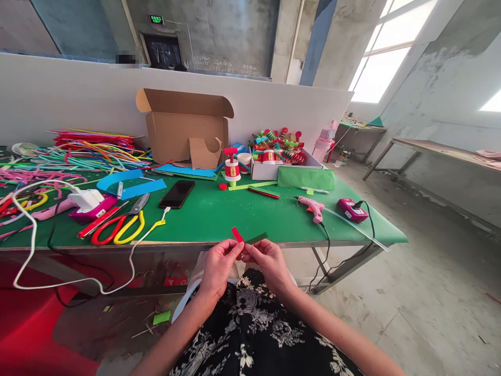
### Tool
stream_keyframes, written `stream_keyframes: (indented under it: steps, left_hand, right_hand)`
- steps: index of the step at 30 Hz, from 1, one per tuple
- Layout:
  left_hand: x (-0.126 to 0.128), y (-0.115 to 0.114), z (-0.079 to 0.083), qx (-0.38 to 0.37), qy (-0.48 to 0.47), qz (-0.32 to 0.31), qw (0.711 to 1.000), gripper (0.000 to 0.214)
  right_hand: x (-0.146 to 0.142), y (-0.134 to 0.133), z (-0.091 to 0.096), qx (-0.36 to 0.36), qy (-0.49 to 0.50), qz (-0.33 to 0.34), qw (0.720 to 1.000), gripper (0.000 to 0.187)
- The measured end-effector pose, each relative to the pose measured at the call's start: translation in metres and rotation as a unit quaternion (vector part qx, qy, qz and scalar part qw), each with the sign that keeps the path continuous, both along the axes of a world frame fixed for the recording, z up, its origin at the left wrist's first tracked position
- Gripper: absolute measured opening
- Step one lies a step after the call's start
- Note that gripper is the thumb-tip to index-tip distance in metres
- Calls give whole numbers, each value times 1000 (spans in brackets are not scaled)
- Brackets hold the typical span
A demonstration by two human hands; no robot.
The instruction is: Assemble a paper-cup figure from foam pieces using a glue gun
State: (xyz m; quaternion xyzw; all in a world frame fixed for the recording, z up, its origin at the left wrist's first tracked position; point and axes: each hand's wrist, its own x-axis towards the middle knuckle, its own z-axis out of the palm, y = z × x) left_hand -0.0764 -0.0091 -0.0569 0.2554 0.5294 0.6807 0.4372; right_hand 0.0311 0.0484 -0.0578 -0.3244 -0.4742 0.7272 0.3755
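Both hands meet just in front of the near edge of the green table [219, 214]. My left hand [219, 263] is closed, its thumb and finger pinching a narrow red paper strip [237, 234] whose free end points up and to the left. My right hand [270, 261] is closed too, its fingertips pressed together at the strip's lower end, against the left fingers. A dark green band [257, 238] shows just above the right fingers; I cannot tell whether it is a second strip or a shadow. The pinched end is hidden by the fingers.
A pink glue gun [313, 208] and a purple power socket [352, 210] lie right. Scissors [135, 214], a phone [177, 194] and a white cable [131, 271] lie left. Behind stand a paper-cup figure [231, 169], a box of figures [263, 172], a cardboard box [183, 130] and pipe cleaners [90, 154].
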Motion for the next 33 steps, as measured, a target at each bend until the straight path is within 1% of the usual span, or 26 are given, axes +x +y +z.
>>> stream_keyframes:
  steps: [3,5,9,13,15,18,21,23,25,27,28,29,31,33]
  left_hand:
    - [3,0,1,-2,-22,-3,1000,37]
    - [4,0,2,-1,-14,6,1000,35]
    - [3,-1,7,-1,0,22,1000,31]
    - [-2,-1,11,-4,7,35,999,30]
    - [-3,-2,11,-6,18,19,1000,31]
    - [-2,-2,10,-12,33,-8,999,30]
    - [-3,-2,9,-13,42,11,999,30]
    - [-5,-2,9,-12,46,32,998,30]
    - [-7,-3,8,-6,40,42,998,28]
    - [-8,-3,7,2,22,38,999,27]
    - [-8,-3,6,5,10,32,999,26]
    - [-7,-2,7,6,-1,25,1000,26]
    - [-5,-2,8,7,-20,9,1000,25]
    - [-3,-2,9,7,-36,-10,999,26]
  right_hand:
    - [-1,1,-4,5,-1,-19,1000,30]
    - [-1,0,-4,14,-6,-28,999,28]
    - [2,1,1,16,-14,-24,999,30]
    - [4,2,8,1,19,-31,999,33]
    - [4,2,8,9,11,-16,1000,29]
    - [2,2,5,41,-5,-1,999,25]
    - [3,6,3,50,-8,-39,998,26]
    - [6,12,2,41,0,-88,995,28]
    - [10,19,3,18,29,-141,989,30]
    - [12,23,4,-16,64,-165,984,34]
    - [12,24,3,-34,73,-154,985,35]
    - [11,22,3,-51,75,-125,988,35]
    - [8,17,1,-80,65,-38,994,35]
    - [4,9,0,-101,66,38,992,36]
